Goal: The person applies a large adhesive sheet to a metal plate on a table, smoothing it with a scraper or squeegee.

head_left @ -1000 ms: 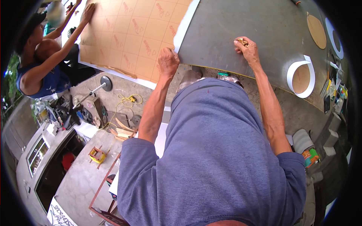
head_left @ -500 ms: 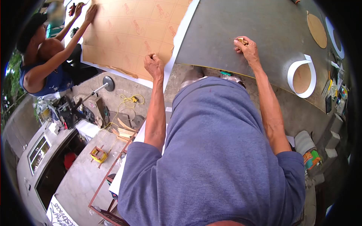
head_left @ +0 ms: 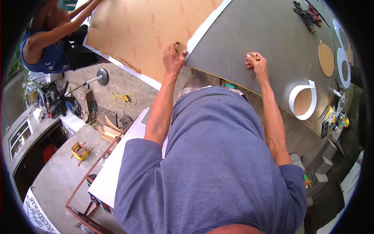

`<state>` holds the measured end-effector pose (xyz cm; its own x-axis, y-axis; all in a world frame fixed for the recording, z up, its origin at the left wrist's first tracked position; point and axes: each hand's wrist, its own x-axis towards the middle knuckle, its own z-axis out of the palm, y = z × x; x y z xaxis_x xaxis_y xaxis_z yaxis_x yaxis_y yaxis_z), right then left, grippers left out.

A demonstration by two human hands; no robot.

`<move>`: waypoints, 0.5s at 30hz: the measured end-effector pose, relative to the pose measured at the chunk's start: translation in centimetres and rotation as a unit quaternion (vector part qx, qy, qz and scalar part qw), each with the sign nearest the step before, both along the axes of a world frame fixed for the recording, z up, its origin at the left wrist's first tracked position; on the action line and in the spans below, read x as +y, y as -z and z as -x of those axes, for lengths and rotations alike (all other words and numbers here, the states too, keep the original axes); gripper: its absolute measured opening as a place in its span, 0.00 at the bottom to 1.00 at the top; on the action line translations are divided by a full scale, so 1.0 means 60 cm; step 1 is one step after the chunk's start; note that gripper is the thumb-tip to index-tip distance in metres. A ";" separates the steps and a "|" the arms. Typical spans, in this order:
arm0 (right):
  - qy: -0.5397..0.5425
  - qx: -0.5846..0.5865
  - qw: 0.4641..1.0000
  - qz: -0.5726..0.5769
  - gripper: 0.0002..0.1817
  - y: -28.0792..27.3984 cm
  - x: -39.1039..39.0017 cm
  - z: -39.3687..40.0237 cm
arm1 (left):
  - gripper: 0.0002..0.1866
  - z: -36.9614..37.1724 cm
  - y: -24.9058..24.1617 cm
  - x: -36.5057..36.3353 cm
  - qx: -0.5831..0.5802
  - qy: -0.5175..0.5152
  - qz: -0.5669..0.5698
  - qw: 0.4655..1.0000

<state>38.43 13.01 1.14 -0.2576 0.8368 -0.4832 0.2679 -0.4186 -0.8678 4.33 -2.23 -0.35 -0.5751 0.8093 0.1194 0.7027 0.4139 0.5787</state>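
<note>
My left hand (head_left: 174, 58) lies with its fingers apart on the near right part of a large sheet covered in brown printed protective paper (head_left: 136, 37), by its white border. My right hand (head_left: 258, 67) is closed around a crumpled scrap of brown paper (head_left: 255, 57), just over the grey metal tabletop (head_left: 226, 39). A torn, curled strip of the brown paper (head_left: 120, 62) hangs along the sheet's near edge.
A co-worker in a blue sleeveless top (head_left: 44, 54) reaches over the sheet from the left. On the right lie a white ring band (head_left: 293, 99), a brown disc (head_left: 326, 59), white rings (head_left: 343, 68) and pliers (head_left: 307, 17). A yellow cord (head_left: 124, 98) lies on the floor.
My left hand has moved right from over the brown paper and opened from a pinch onto the sheet's edge. My right hand still grips the scrap. The view has shifted.
</note>
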 end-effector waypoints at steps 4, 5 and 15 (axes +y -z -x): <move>0.018 0.024 0.999 0.011 0.13 0.018 -0.003 -0.001 | 0.20 -0.004 -0.010 -0.006 -0.055 0.001 -0.006 0.998; 0.029 0.037 0.999 0.019 0.13 0.020 -0.006 -0.002 | 0.19 -0.004 -0.011 0.000 -0.069 -0.001 0.001 0.998; 0.065 0.163 0.978 0.110 0.25 -0.018 -0.118 0.034 | 0.17 -0.011 -0.047 -0.006 -0.212 0.060 -0.008 0.975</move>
<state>36.37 5.93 2.21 -0.3259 0.7579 -0.5651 -0.0762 -0.6169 -0.7834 4.97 -2.58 2.46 -0.4761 0.8742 -0.0955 0.4416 0.3316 0.8337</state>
